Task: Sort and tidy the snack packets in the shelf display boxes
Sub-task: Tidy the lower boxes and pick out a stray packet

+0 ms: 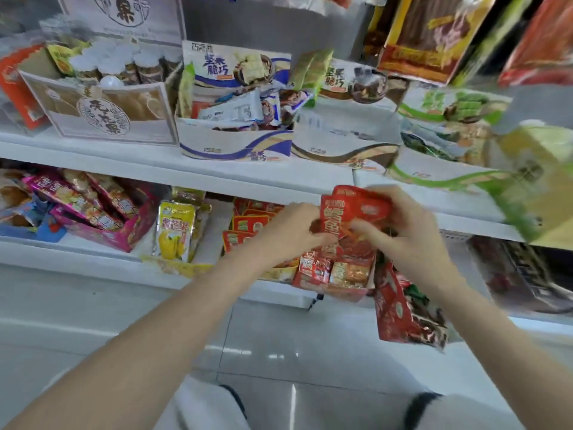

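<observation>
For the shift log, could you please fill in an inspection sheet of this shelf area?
Surface: white shelves, two tiers in view.
Job's things: red packets held over a red box; pink box, yellow packet and blue box nearby.
Clutter: blue box's packets jumbled; a red bag hangs off the shelf edge.
Hands: left hand and right hand grip the red packets.
Cables: nothing seen.
Surroundings: glossy tiled floor.

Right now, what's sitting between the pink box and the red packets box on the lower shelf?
In the head view, yellow snack packets stand upright between the pink box and the red packets box.
</observation>
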Available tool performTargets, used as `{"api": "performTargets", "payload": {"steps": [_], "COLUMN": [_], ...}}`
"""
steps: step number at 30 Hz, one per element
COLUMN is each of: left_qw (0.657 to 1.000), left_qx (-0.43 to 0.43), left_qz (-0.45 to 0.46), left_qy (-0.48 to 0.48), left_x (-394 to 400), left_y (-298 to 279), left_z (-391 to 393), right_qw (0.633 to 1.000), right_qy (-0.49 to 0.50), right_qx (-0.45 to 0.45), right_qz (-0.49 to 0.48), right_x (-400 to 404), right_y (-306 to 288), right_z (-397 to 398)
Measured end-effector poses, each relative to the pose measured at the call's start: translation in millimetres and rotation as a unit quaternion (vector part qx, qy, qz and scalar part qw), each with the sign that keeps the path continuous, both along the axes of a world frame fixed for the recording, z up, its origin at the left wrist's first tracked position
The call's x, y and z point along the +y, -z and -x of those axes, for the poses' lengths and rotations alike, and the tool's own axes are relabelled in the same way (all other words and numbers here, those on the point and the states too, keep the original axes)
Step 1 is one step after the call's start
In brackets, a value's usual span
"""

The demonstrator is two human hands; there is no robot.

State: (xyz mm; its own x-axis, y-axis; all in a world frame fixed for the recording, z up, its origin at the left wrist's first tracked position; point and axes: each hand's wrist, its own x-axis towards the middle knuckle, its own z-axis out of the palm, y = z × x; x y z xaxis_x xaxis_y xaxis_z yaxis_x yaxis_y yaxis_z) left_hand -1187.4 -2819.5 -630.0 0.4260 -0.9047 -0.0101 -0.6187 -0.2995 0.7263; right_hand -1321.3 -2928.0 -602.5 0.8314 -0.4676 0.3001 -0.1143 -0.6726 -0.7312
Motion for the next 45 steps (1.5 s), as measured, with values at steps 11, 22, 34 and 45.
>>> {"api": "performTargets", "payload": {"steps": [11,22,34,45], "left_qw": [0.896,0.911,0.910,0.969], "left_qx": [-0.306,-0.176,-0.171,-0.032], "left_qz": [-0.263,-0.301,-0.301,-0.228], "left_qy": [0.184,0.219,0.226,0.092], "left_x": [-0.4,4.9,3.9,22.3], "left_y": [93.4,105.4,107.5,55.1], "left_z": [21.5,6.6,2.3,-9.1], "right_qw": [0.988,0.943,0.886,0.982], "right_qy": [0.037,-0.023,0.000,0.084], "right_qx": [0.131,0.326,0.347,0.170], "right_qz": [0.075,-0.061,0.307,0.001], "right_x": [-37.9,-76.8,-54.6,-18.9], "right_y": [108.4,123.2,169.0,110.5], "right_z": [-13.0,-54.6,-65.3,-16.9]}}
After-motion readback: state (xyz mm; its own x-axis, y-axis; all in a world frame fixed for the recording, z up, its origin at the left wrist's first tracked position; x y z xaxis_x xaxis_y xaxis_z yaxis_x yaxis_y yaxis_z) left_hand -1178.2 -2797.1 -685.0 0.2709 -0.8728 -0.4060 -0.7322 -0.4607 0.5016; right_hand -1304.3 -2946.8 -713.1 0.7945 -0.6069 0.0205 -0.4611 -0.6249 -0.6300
